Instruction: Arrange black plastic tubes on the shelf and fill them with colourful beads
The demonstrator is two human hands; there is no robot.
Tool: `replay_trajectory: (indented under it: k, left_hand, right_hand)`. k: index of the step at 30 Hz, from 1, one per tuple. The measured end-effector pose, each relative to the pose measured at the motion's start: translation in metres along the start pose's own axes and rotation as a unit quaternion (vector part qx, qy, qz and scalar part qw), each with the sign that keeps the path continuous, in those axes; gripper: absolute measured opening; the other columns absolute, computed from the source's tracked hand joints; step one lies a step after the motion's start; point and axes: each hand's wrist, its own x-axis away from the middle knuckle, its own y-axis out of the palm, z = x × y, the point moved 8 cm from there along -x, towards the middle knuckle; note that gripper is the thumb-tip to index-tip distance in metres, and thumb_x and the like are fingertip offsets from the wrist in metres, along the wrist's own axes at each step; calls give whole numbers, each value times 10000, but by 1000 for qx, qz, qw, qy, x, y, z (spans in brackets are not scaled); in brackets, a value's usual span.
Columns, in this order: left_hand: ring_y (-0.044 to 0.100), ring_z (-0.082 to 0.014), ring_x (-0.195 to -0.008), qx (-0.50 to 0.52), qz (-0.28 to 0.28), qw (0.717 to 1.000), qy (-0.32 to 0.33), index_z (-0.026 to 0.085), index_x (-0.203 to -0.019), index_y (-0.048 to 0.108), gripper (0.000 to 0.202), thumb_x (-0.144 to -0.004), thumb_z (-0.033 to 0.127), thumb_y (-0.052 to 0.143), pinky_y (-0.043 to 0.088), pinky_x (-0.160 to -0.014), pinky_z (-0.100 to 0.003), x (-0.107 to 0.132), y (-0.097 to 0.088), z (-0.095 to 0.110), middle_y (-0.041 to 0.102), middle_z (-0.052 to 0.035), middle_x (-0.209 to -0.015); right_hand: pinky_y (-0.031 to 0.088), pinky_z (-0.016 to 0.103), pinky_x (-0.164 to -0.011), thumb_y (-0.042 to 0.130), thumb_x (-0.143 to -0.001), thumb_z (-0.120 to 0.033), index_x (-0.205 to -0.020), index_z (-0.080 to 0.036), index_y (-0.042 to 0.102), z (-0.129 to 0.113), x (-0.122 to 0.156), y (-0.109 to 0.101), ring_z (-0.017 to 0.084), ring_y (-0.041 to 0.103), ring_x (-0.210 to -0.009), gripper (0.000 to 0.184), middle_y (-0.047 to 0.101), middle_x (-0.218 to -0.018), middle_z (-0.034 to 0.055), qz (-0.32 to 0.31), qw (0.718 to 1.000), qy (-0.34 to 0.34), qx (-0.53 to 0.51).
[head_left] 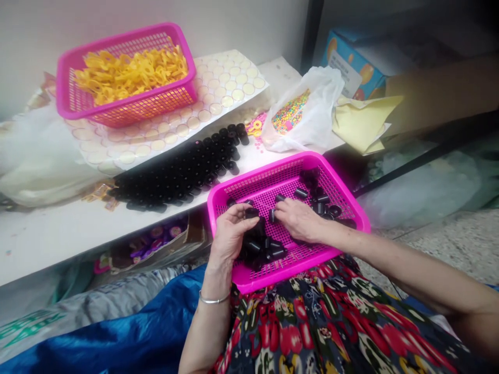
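Observation:
A pink mesh basket point(226, 189) rests on my lap against the table edge, with small black plastic cylinders point(277, 250) lying loose in it. Over its left side, my left hand point(233, 228) pinches a black cylinder point(252, 212) between thumb and fingers. My right hand point(299, 221) reaches down into the middle of the basket, its fingers bent around another black cylinder point(272, 215), partly hidden. More pieces lie to the right of this hand. On the table just beyond stand many black cylinders point(171, 174) upright in tight rows.
Behind the rows, a second pink basket point(128, 117) of yellow plastic pieces point(132, 72) sits on a sheet of round stickers point(237, 78). A white plastic bag point(312, 124) holds colourful beads point(290, 111). Farther right are yellow paper point(360, 122) and a blue box point(346, 65).

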Motion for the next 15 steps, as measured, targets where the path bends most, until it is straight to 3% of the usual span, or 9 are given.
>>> replay_trajectory:
  k: [3,7,12,15]
  left_hand:
    - [573,-78,-671,1,1,1000,1,142,-834,663,375,-490,114,812,458,-632,-179,-1,-1,-1,649,12,-729]
    - [570,-79,-669,7,-5,1000,7,145,-834,664,374,-491,112,811,457,-624,-178,-1,0,-2,642,18,-720]
    - [572,-84,-684,-2,-2,1000,12,144,-830,666,388,-475,95,817,457,-637,-181,0,-1,-2,641,14,-729]
    - [588,-103,-709,-11,-16,1000,21,149,-829,672,414,-451,80,823,475,-667,-203,1,0,-1,656,6,-760]
  right_hand:
    - [407,354,-777,452,-823,-188,-864,-138,649,-17,-7,13,246,539,-902,207,635,-918,130,-97,994,-43,-35]
    - [436,304,-624,514,-770,-184,-831,-112,678,-27,-17,31,236,632,-750,190,687,-806,144,-199,978,19,-67]
    - [456,287,-561,627,-636,-136,-853,-92,683,-38,-29,38,266,667,-728,229,704,-798,158,-210,971,68,-89]
    - [475,327,-587,611,-638,-116,-879,-75,673,-28,-26,31,301,666,-756,251,697,-823,187,-176,973,101,-110]
